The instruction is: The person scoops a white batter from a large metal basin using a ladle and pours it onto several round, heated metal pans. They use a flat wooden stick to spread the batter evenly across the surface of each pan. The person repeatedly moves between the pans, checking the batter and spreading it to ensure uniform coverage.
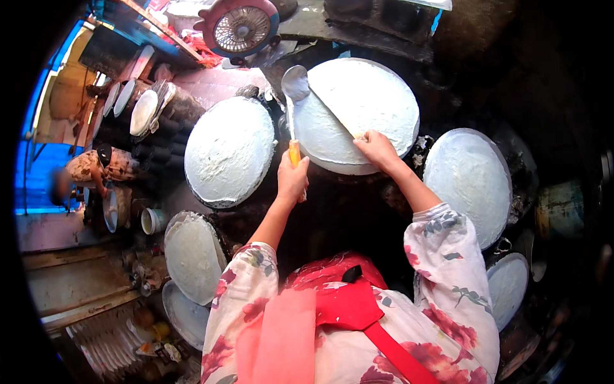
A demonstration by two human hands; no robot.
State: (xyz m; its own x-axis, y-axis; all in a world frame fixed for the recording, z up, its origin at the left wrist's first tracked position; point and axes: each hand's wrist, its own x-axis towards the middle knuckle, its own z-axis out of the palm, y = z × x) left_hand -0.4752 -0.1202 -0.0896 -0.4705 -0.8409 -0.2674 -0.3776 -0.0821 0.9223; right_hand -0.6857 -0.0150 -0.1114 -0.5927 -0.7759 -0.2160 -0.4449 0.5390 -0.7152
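Observation:
My left hand [292,178] is closed round the orange handle of a ladle [295,83]. The ladle's batter-coated bowl points away from me, over the left edge of a round griddle [377,89] spread with white batter. In my right hand [378,152] is one end of a long thin spreader [338,119], its edge lying slantwise across the batter. The spreader's exact shape is hard to make out. To the left is another round griddle [229,152] covered in white batter, its surface slightly rough.
More batter-covered griddles [469,185] stand at the right and at the lower left [193,256]. A round fan [242,31] sits beyond the work area. At the far left another person [102,165] works beside a white bucket [153,221].

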